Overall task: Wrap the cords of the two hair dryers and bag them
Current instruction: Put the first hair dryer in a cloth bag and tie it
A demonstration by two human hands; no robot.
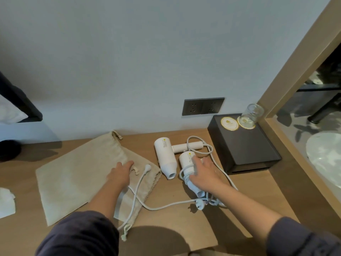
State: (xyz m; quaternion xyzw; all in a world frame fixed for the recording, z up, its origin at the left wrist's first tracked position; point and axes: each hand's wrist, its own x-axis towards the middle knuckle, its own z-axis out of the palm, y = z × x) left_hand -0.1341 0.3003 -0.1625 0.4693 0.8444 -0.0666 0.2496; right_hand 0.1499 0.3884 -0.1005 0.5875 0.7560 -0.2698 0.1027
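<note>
Right of centre, the right hand [203, 172] grasped the cord-wound white plastic hair dryer [185, 160]. The left hand [120, 172] lay flat on the beige cloth drawstring bag [73, 172]. The coils likely needed pinning.

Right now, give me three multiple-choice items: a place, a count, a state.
1. The glass stands on: A the black box; B a shelf; C the floor.
2. Count of hair dryers in view: A one; B two; C three.
3. The right hand: A hangs empty; B holds a cup; C grips the nearer hair dryer.
Answers: A, it sits upturned on a coaster there; B, both white, side by side; C, fingers curl over its body.
</note>
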